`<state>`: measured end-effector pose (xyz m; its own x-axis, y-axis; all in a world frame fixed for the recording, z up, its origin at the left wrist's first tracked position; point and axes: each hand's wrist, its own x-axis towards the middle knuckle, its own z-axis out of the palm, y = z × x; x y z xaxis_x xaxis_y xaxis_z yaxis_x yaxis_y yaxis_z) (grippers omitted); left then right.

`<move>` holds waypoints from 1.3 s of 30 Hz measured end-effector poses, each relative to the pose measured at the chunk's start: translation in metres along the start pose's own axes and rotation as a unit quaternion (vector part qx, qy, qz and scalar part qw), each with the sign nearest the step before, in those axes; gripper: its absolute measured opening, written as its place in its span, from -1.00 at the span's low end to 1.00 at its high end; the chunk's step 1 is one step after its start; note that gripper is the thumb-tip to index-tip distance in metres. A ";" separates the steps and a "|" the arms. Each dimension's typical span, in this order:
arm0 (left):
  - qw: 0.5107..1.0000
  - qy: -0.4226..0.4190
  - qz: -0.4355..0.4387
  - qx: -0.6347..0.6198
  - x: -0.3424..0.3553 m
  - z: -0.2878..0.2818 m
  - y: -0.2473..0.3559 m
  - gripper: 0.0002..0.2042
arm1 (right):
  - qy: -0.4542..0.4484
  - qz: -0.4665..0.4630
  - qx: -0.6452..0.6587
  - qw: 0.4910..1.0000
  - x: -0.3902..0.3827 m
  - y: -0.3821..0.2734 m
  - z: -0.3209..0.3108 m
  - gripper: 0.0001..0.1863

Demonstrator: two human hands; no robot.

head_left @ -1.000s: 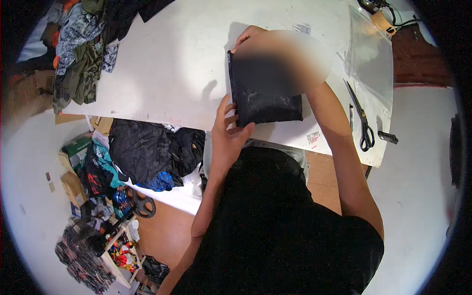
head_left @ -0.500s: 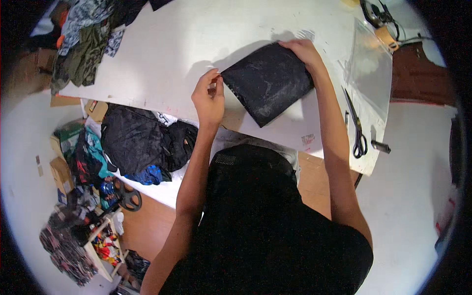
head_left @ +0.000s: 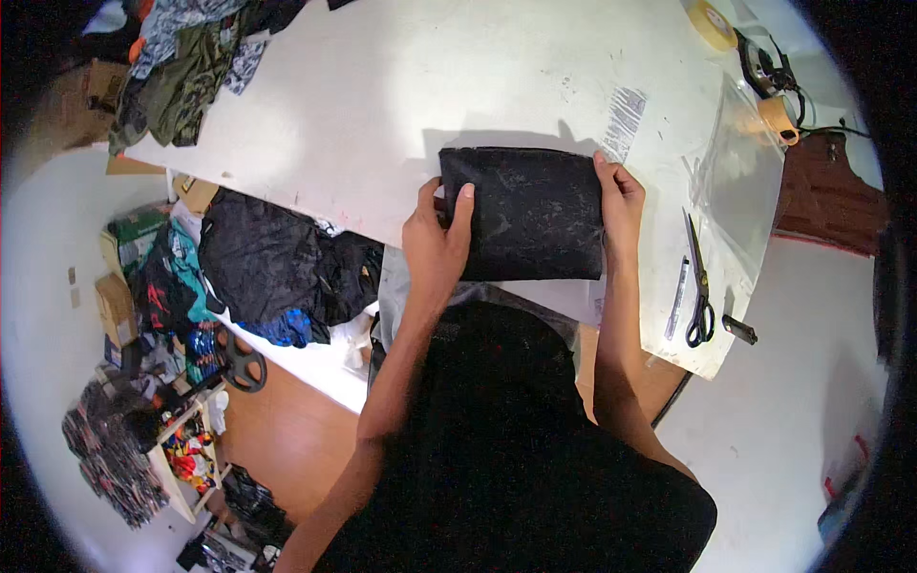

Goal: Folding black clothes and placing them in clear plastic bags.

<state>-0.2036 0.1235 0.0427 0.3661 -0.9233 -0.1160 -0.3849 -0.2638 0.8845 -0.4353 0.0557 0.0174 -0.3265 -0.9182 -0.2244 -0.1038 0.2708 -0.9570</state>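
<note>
A flat black rectangular piece (head_left: 522,215), perhaps folded fabric or a pouch, with faint pale smudges, is held square over the front edge of the white table (head_left: 363,115). My left hand (head_left: 436,234) grips its left edge, thumb on the upper face and fingers behind. My right hand (head_left: 622,205) is closed on its right edge near the upper corner. To the right lie black scissors (head_left: 699,277), a thin ruler-like strip (head_left: 676,296) and a small dark tool (head_left: 740,328). Whatever is under the black piece is hidden.
Camouflage clothes (head_left: 172,86) lie at the table's back left. Dark fabrics (head_left: 267,267) fill a lower shelf at left. Tape rolls (head_left: 710,29), a corded iron (head_left: 761,65) and clear plastic sheet (head_left: 728,172) sit at right. A crate (head_left: 172,463) stands at lower left.
The black piece has turned from a tilt half a second ago to square with me. My left hand has moved from its corner onto the left edge; my right hand has shifted along with it.
</note>
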 end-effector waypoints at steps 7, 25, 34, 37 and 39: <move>0.994 0.077 0.076 0.032 0.036 0.004 -0.011 -0.61 | -0.068 -0.260 -0.098 0.958 0.013 -0.008 -0.005 -0.83; 0.977 -0.203 0.012 0.069 0.102 -0.036 -0.001 -0.54 | -0.296 -0.105 -0.209 0.926 0.056 -0.037 -0.011 -0.56; 0.924 -0.353 0.105 0.105 0.142 -0.037 -0.024 -0.71 | -0.458 -0.078 -0.364 0.807 0.092 -0.061 -0.006 -0.57; 0.939 -0.315 0.131 0.053 0.139 -0.041 -0.018 -0.75 | -0.423 -0.074 -0.330 0.840 0.086 -0.066 -0.004 -0.64; 0.945 -0.283 0.160 0.049 0.140 -0.051 -0.011 -0.78 | -0.388 -0.110 -0.310 0.861 0.078 -0.079 -0.002 -0.69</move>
<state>-0.1046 0.0117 0.0400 -0.2826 -0.9543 -0.0974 -0.4853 0.0547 0.8726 -0.4547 -0.0364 0.0757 0.4654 -0.8192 -0.3352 -0.6431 -0.0527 -0.7640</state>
